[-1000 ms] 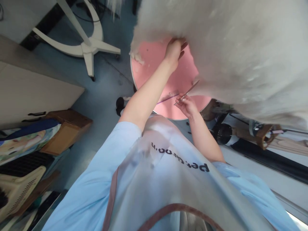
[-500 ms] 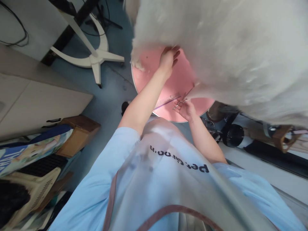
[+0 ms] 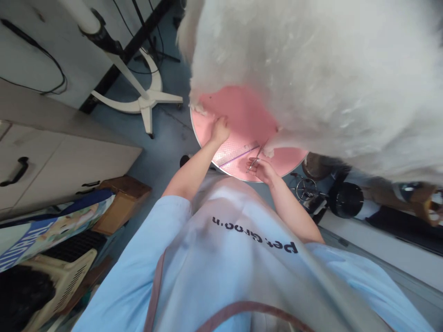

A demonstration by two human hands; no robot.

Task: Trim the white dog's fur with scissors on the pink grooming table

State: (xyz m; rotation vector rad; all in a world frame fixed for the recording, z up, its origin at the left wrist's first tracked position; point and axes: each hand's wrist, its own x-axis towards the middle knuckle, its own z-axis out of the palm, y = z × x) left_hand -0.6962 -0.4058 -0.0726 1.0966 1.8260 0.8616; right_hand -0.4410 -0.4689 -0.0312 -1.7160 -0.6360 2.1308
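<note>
A large white, fluffy dog [image 3: 311,83] stands over a round pink table [image 3: 238,110], its fur filling the upper right. My left hand [image 3: 221,130] is curled closed above the left part of the tabletop, clear of the fur; no object shows in it. Thin metal scissors [image 3: 255,162] are in my right hand [image 3: 266,171], palm up near the table's front edge. Their blades point up toward the dog's near paw [image 3: 268,151]. Between my hands a purple-backed comb [image 3: 238,154] lies on the pink surface.
A white stand with a wheeled base [image 3: 147,99] is on the blue floor at the left. Cabinets [image 3: 69,157] and a brown wooden box [image 3: 121,203] line that side. A round black object [image 3: 346,199] and a wire wheel-shaped item [image 3: 306,188] sit right of the table.
My left hand has come away from the dog's fur, down toward me, and its fingers have closed. My right hand, still with the scissors, has moved slightly nearer. The view has shifted.
</note>
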